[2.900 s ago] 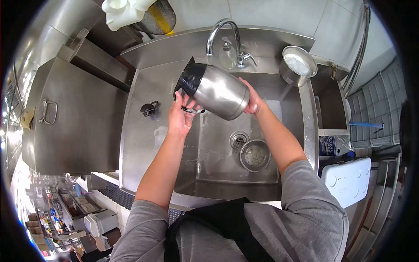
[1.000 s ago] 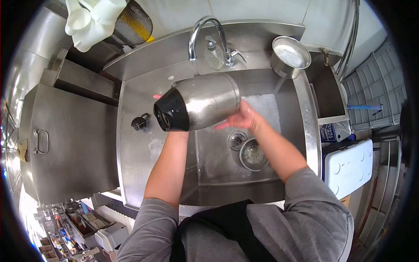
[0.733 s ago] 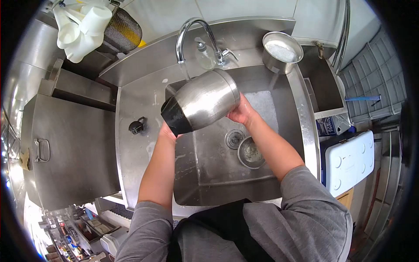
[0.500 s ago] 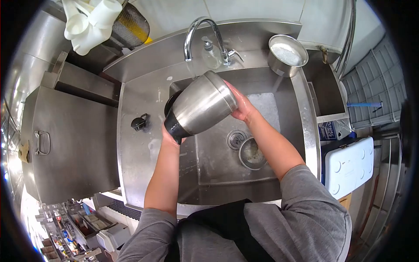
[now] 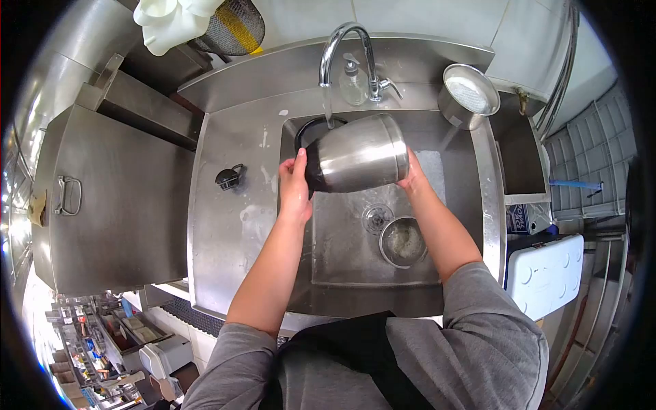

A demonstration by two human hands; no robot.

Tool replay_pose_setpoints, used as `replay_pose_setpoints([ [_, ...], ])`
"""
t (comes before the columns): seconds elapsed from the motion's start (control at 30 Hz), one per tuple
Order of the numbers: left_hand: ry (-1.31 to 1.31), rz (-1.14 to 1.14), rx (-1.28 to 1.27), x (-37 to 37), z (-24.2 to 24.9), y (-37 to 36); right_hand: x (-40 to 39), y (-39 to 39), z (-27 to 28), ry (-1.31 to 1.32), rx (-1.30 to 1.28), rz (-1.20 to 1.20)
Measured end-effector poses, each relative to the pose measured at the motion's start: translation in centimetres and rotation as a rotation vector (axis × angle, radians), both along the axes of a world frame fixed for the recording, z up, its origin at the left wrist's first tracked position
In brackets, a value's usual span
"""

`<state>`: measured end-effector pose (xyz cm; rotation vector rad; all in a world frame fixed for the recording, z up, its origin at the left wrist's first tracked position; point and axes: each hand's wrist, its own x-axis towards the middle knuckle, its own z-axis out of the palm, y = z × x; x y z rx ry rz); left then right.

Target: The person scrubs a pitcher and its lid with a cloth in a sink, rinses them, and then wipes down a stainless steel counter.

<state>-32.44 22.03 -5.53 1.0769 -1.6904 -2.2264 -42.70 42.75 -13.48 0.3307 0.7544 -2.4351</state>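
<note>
A left hand (image 5: 295, 188) grasps the black collar of a steel jug (image 5: 362, 154) while the right hand (image 5: 413, 172) cups its base, fingers partly hidden, a two-ended hold that likely steadies the bulky body. The jug is held sideways over the sink (image 5: 342, 273), mouth toward 9 o'clock, its handle (image 5: 301, 134) at 11, beneath water running from the tap (image 5: 348, 29). At 5, a bowl (image 5: 403, 242) sits beside the drain (image 5: 378, 217). A black lid (image 5: 228, 178) rests on the counter at 9, seemingly clear of the splash; a pot (image 5: 467, 97) stands at 2.
</note>
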Motion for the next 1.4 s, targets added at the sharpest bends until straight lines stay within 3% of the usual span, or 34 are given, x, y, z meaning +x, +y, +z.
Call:
replay_pose_setpoints([
  [0.03,-0.001,-0.002,0.002,-0.6,-0.4,-0.1,0.0,0.6,-0.2,-0.001,0.002,-0.002],
  [0.13,0.035,-0.225,-0.306,-2.7,0.3,0.3,0.9,2.2,-0.2,-0.032,-0.018,-0.073],
  [0.17,0.036,-0.230,-0.305,-3.8,0.1,0.2,1.2,2.7,0.2,0.147,0.038,-0.175],
  [0.2,-0.050,-0.277,-0.153,-5.2,-0.5,-0.1,1.7,3.1,0.7,0.326,0.097,-0.275],
  [0.23,-0.135,-0.321,0.000,-5.8,0.0,0.2,2.3,3.5,2.0,0.326,0.098,-0.278],
  [0.37,-0.240,-0.433,0.146,-8.3,-0.4,1.2,3.8,5.1,7.0,0.643,0.150,-0.300],
  [0.43,-0.217,-0.469,0.183,-9.0,-1.2,1.6,4.9,5.2,9.5,0.850,0.338,-0.246],
  [0.5,-0.129,-0.546,0.335,-8.4,-0.2,2.3,5.8,4.6,11.5,0.839,0.359,-0.267],
  [0.63,-0.089,-0.662,0.359,-8.7,-0.6,1.6,6.3,3.7,12.6,0.830,0.387,-0.289],
  [0.77,-0.157,-0.642,0.465,-8.7,-0.2,0.0,5.6,2.5,12.6,0.877,0.412,-0.247],
  [0.83,-0.069,-0.541,0.350,-7.6,0.6,0.0,5.0,1.7,12.3,0.924,0.468,-0.232],
  [0.9,-0.107,-0.546,0.463,-7.7,-1.5,-2.1,4.2,0.7,11.8,0.975,0.521,-0.192],
  [0.97,-0.019,-0.504,0.422,-7.8,-4.0,-3.6,3.6,0.0,11.9,1.027,0.568,-0.169],
  [1.03,-0.028,-0.411,0.569,-6.4,-3.9,-3.9,3.0,-0.7,12.1,1.077,0.616,-0.144],
  [1.17,0.066,-0.260,0.623,-4.3,-6.4,-4.7,1.1,-1.8,11.9,1.030,0.723,-0.037],
  [1.23,0.015,-0.018,0.557,-3.0,-5.1,-3.8,0.9,-2.3,10.8,0.992,0.763,0.008],
  [1.3,0.006,0.010,0.519,-2.5,-6.0,-4.1,1.4,-3.1,10.3,1.086,0.824,-0.016],
  [1.37,0.094,-0.016,0.601,-2.0,-6.6,-4.4,2.4,-3.0,10.9,1.060,0.734,0.129],
  [1.4,0.093,0.007,0.575,-1.6,-5.5,-3.7,3.0,-3.2,11.6,1.208,0.872,0.096],
])
